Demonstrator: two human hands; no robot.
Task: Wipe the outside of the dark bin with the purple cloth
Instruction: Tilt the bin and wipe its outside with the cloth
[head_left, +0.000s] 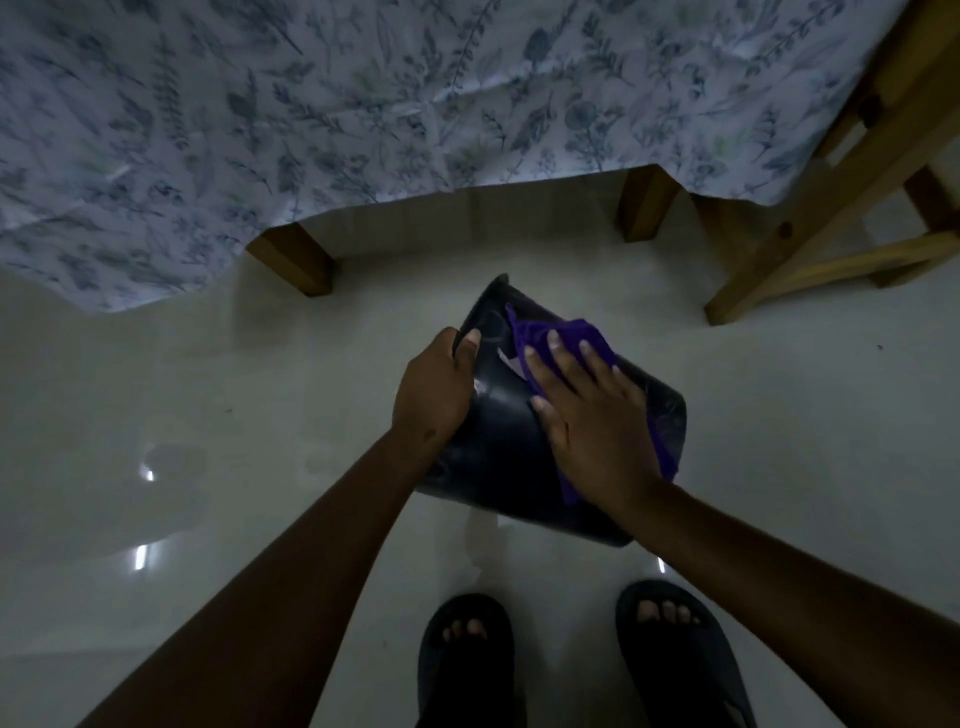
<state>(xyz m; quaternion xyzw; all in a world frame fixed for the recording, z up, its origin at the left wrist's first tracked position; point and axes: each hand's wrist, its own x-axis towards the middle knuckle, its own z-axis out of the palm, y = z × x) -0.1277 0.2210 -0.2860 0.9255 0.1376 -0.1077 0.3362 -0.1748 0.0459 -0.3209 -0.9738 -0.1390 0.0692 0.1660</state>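
The dark bin (519, 441) is tipped over on its side on the pale tiled floor (208, 415), just in front of the person's sandalled feet (571, 660) and short of the bed w/ the floral sheet (311, 104). Its long axis runs away from the person, up and a bit to the left in view, w/ one end pointing at the bed legs and the other back toward the feet. Can't tell which end is the mouth, too dim

Left hand (434, 397) is clamped round the bin's left edge, fingers curled over it, thumb on top, steadying it. Right hand (587, 415) is spread flat, fingers wide, pressing the purple cloth (545, 332) onto the upturned side wall; cloth pokes out past the fingertips and trails down by the wrist

So the bin lies straight ahead under both hands, right hand nearer the uncleaned length. Prob mid-wipe: strokes want to go along that long axis, then the left hand would need to roll the bin to bring the hidden underside up. There's a pale scrap or label on the wall beside the cloth, can't make it out
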